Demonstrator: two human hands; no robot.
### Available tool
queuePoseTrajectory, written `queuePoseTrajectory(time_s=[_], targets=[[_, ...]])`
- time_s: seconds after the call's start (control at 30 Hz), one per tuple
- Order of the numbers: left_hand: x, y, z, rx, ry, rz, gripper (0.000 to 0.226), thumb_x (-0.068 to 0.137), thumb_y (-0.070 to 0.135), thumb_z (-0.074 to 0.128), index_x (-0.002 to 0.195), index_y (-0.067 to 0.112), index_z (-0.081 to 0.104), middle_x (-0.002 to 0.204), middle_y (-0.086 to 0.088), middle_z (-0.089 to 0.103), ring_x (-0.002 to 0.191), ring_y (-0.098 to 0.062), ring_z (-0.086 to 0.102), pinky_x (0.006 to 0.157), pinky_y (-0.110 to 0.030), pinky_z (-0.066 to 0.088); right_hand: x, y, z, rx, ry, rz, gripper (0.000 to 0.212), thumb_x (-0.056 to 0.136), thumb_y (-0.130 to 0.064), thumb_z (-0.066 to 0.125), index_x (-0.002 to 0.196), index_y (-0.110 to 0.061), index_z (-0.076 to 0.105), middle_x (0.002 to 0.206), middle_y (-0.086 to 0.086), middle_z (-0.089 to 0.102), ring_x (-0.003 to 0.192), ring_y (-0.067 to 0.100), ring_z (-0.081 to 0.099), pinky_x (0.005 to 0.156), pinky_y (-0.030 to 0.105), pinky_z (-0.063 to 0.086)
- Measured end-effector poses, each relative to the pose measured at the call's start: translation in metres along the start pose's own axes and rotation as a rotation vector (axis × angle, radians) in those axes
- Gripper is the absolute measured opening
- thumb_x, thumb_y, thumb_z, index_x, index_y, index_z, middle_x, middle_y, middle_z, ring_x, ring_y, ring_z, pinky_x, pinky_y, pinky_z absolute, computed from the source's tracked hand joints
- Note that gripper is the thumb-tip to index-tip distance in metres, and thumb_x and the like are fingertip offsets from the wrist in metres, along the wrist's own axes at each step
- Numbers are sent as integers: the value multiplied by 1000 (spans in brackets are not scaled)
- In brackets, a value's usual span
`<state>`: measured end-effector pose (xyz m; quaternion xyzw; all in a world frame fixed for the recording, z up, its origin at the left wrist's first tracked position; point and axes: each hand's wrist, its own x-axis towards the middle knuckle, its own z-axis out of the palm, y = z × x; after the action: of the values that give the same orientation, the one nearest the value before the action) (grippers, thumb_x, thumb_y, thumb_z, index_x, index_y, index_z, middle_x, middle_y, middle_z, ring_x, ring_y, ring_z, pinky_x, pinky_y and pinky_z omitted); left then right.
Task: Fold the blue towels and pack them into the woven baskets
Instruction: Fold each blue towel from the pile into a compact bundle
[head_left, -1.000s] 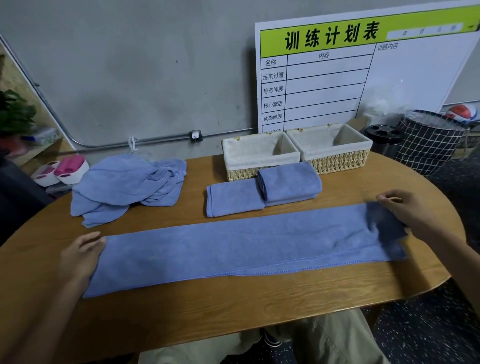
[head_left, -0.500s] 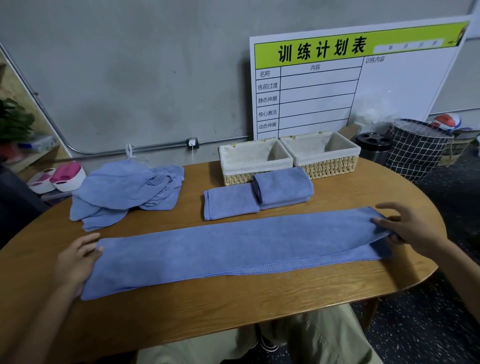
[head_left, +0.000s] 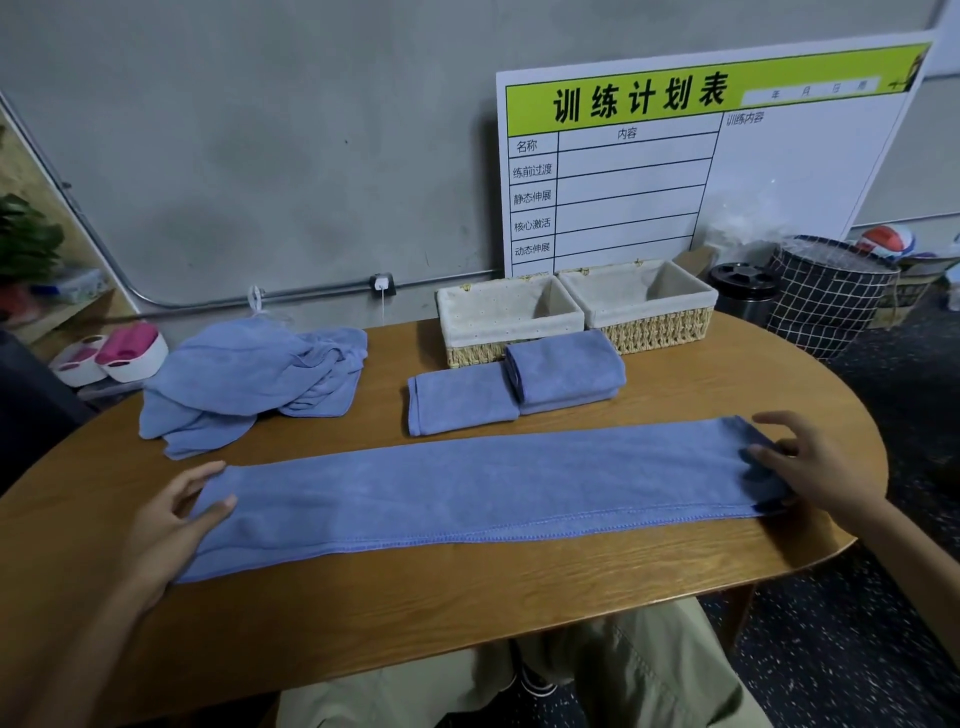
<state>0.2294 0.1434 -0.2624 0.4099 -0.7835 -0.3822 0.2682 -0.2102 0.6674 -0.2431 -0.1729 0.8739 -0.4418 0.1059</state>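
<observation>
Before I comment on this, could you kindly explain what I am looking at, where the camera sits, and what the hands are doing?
No machine here: a person wears a camera on the head, looking down at their own hands. On the wooden table a long blue towel lies folded into a strip. The left hand and right hand are at its two ends, fingers fairly straight, no clear grip yet. Behind lie two folded towels, a loose towel heap and two empty woven baskets.
</observation>
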Motion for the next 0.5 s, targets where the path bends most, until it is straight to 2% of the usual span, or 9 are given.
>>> queuePoseTrajectory(time_s=[0.13,0.23,0.43,0.5], targets=[[-4,1,1,55,11,15,31,92,13,71,120,26,67,131,4,60,129,-20,49,99,-38,41,8,0,7,-105,76,-72,40,97,-13,60,134,-18,47,85,18,61,70,33,59,56,41,45],[-5,1,2,6,27,-10,27,93,12,69,116,25,69,133,-1,61,133,-25,49,99,-40,41,22,0,14,-164,145,-101,38,98,-12,58,135,-13,47,73,14,55,62,29,53,52,36,36],[-18,5,15,-54,17,-35,23,94,10,68,116,17,69,135,-4,59,134,-25,47,99,-36,39,49,-5,14,-181,217,-74,32,100,-13,54,131,-10,51,85,16,56,73,30,51,53,31,30],[-24,2,15,-57,20,-31,22,94,11,68,114,18,70,135,-4,59,134,-24,47,99,-36,40,49,-1,11,-207,246,-99,30,98,-13,57,128,-9,53,80,10,56,71,30,52,55,33,33]])
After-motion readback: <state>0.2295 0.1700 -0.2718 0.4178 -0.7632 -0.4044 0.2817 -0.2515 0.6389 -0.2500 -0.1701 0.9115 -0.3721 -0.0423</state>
